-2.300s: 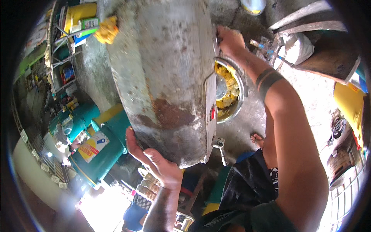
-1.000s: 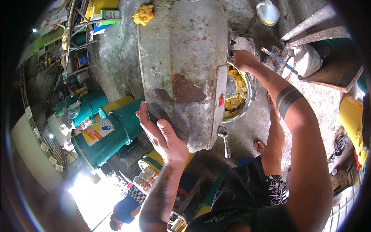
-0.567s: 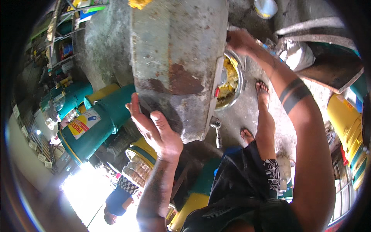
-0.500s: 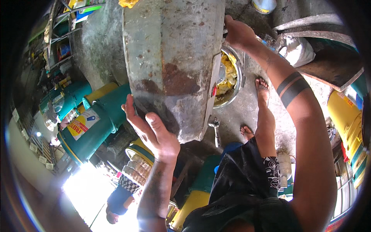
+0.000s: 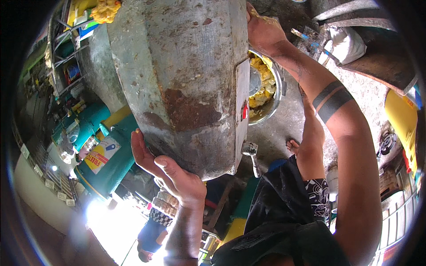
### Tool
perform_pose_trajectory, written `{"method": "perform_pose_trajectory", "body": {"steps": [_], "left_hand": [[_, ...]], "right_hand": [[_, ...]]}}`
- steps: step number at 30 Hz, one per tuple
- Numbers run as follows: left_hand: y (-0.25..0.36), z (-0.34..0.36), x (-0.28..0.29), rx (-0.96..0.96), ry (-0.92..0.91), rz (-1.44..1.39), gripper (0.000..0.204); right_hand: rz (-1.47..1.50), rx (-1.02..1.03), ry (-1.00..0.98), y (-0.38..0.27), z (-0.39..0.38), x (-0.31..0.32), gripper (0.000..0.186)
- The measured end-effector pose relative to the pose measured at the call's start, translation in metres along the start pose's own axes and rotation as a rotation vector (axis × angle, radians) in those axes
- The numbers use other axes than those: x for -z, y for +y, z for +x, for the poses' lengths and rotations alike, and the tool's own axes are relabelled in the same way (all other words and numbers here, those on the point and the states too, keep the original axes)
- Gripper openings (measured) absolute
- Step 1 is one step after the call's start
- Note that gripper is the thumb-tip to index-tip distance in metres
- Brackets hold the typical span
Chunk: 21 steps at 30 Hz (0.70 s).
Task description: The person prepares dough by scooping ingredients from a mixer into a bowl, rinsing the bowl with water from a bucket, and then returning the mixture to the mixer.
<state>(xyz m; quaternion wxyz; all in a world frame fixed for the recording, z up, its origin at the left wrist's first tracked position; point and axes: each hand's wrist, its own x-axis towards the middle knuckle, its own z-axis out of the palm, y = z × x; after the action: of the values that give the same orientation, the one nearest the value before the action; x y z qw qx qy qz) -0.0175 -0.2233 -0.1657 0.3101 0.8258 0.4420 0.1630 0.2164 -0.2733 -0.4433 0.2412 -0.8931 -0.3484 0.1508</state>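
A big grey metal housing, scuffed and patched with rust, fills the upper middle. My left hand lies against its near left corner, palm to the metal, fingers and thumb apart. At the housing's far right edge is my right hand, its fingers curled in and partly hidden, so what they grip does not show. Yellow residue clings near that hand. Below it, a round metal basin holds yellow and whitish pulp, partly covered by the housing. A yellow lump sits at the housing's far left.
A metal lever sticks out by the housing's near right corner, beside a red switch. Green drums stand to the left. A white sack and a brown board are at right. Another person is at lower left.
The housing now sits lower and further left in the picture, and more of the yellow lump shows. Both hands stay at the housing; the right one shows more curled.
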Motion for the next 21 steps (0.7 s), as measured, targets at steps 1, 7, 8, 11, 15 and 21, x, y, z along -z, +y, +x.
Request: {"method": "perform_pose_trajectory", "body": {"steps": [1, 7, 8, 11, 15, 21], "left_hand": [[0.005, 0.000, -0.003, 0.004, 0.007, -0.035, 0.083], [-0.001, 0.002, 0.005, -0.063, -0.016, 0.037, 0.079], [0.000, 0.003, 0.006, -0.065, -0.021, 0.035, 0.079], [0.002, 0.000, -0.001, -0.079, -0.027, -0.024, 0.078], [0.000, 0.003, -0.001, -0.050, -0.030, -0.018, 0.077], [-0.003, 0.000, 0.006, -0.124, -0.008, 0.155, 0.077]], "right_hand": [[-0.002, -0.002, -0.002, -0.007, 0.001, 0.005, 0.049], [-0.005, 0.051, 0.084, -0.012, 0.028, 0.045, 0.019], [-0.030, 0.212, -0.050, -0.008, 0.038, 0.057, 0.018], [-0.136, 0.251, -0.167, 0.020, 0.058, 0.049, 0.018], [-0.224, 0.094, -0.118, 0.033, 0.069, 0.034, 0.017], [-0.037, 0.021, -0.223, 0.039, 0.076, 0.020, 0.021]]}}
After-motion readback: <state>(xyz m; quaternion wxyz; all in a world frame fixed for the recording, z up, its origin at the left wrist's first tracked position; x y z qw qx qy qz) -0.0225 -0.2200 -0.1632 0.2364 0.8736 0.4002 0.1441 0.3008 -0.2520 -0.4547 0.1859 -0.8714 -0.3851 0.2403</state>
